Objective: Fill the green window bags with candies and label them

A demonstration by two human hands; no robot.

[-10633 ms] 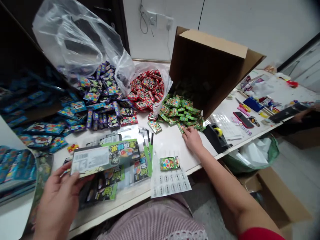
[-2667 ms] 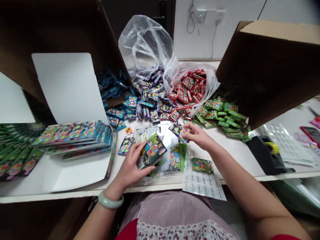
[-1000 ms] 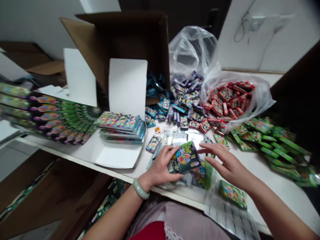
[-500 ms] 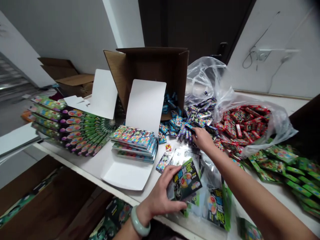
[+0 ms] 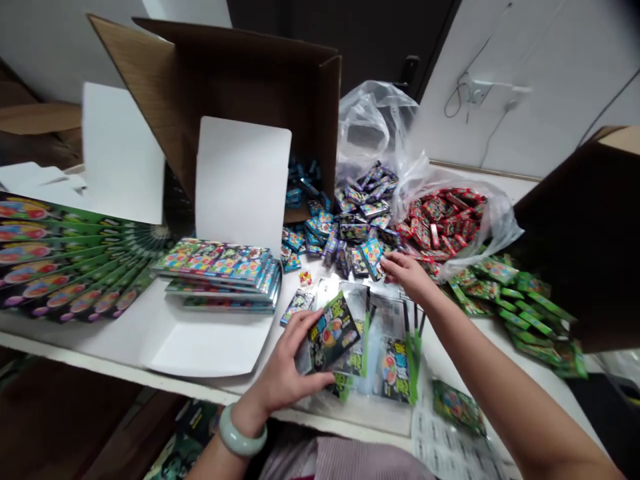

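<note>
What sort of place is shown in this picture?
Perhaps a small packing workroom: loose red packets lie in a plastic bag, stacked packs lie in a white carton, and an open cardboard box stands behind.

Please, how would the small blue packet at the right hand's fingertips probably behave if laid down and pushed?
The blue packet is probably light, since the right hand holds it only by the fingertips. It looks fairly stiff, as its printed face seems flat and its edges straight. With that flat shape, it would likely slide rather than roll.
</note>
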